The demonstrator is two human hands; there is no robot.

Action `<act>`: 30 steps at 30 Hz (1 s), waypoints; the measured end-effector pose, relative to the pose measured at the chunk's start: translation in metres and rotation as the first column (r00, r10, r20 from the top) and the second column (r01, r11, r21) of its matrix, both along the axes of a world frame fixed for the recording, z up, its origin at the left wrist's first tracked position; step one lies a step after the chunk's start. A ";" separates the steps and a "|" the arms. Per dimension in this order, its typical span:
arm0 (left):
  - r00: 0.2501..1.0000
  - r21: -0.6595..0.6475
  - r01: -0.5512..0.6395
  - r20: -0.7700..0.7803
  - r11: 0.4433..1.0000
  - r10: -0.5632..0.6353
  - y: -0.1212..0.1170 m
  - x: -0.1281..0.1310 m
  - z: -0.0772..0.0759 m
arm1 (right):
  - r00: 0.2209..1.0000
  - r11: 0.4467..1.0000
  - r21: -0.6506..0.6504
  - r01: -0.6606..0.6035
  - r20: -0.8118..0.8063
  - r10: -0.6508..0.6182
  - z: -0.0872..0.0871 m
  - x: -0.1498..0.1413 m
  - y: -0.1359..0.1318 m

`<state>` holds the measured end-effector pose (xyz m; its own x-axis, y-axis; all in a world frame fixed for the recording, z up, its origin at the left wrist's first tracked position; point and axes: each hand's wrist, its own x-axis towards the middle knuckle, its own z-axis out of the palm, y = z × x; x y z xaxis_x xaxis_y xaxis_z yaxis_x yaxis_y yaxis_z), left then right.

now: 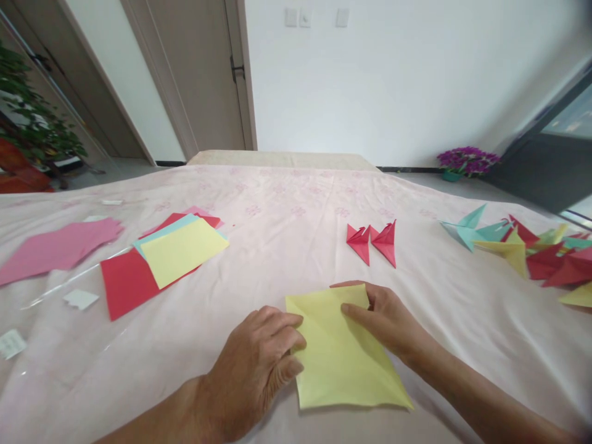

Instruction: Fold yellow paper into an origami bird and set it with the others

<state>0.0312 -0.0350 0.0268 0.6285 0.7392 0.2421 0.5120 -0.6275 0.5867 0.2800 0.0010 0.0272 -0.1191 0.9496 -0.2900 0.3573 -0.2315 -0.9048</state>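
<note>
A yellow sheet (342, 364) of paper is lying on the near middle of the cloth-covered counter (268, 259), directly between the person's two hands. The left hand (254, 370) is curling in at the sheet's left edge, its fingertips and thumb touching the paper; whether it is gripping or only steadying, I cannot tell. The right hand (386, 317) is pinching the sheet near its far right corner, the thumb pressing on top while the other fingers are reaching behind and under the edge. Just beyond the sheet, two red folded birds (377, 242) are sitting side by side. Farther right, a heap of folded paper pieces (550, 256) in turquoise, red and yellow is spreading toward the edge of view. On the left, a layered stack of colored sheets (182, 253) is resting with yellow uppermost, and pink sheets (60, 248) are lying fanned beside it.
</note>
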 end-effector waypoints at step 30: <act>0.924 0.306 -0.082 -0.334 0.949 0.188 0.014 0.008 -0.024 | 0.779 0.603 0.527 -0.599 0.559 0.285 -0.007 0.018 -0.018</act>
